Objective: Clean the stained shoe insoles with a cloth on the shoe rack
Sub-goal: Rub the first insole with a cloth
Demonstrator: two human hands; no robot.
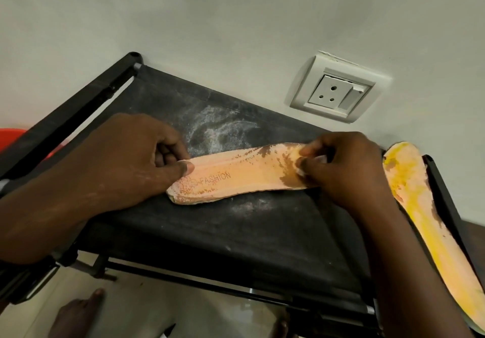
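An orange insole [244, 173] marked "FASHION" lies across the black fabric top of the shoe rack [236, 235], with brown stains toward its right end. My left hand [131, 159] pinches the insole's left end between thumb and curled fingers. My right hand [343, 167] has its fingers curled at the insole's right, stained end, and a small bit of white cloth [319, 159] shows between those fingers. A second insole [420, 217], yellow-stained, lies along the rack's right edge, apart from both hands.
White powdery marks [220, 130] cover the rack top behind the insole. A wall socket [333, 90] sits on the wall behind the rack. Something red [10, 140] shows at the far left. My bare feet [76, 314] stand on the tiled floor below.
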